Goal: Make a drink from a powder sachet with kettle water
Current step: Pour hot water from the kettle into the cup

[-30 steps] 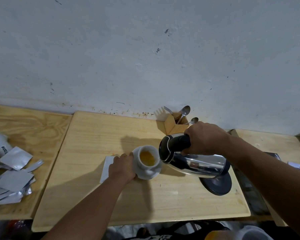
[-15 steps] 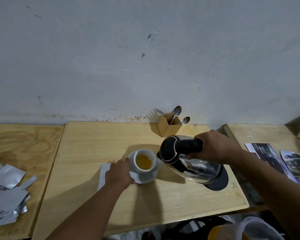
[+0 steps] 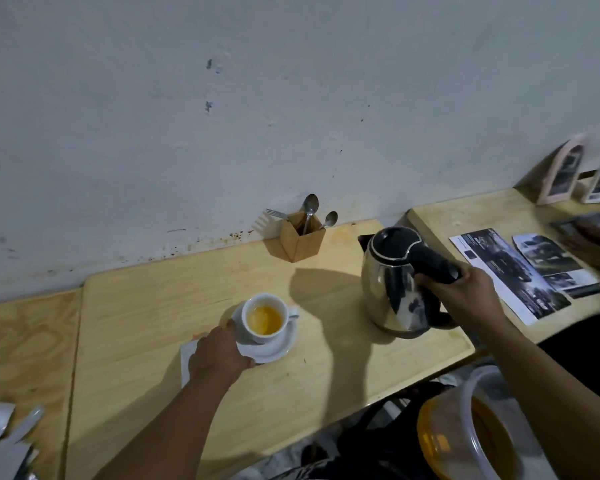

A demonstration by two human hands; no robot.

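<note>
Right hand wraps kettle handle, kettle upright on table. Left hand pinches saucer rim; cup holds orange drink. Release handle gently, then stir.

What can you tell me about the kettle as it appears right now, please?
The kettle has a shiny steel body, a black lid and a black handle. It stands upright on the wooden table, right of the cup. The right hand grips its handle. Its lid looks closed.
</note>
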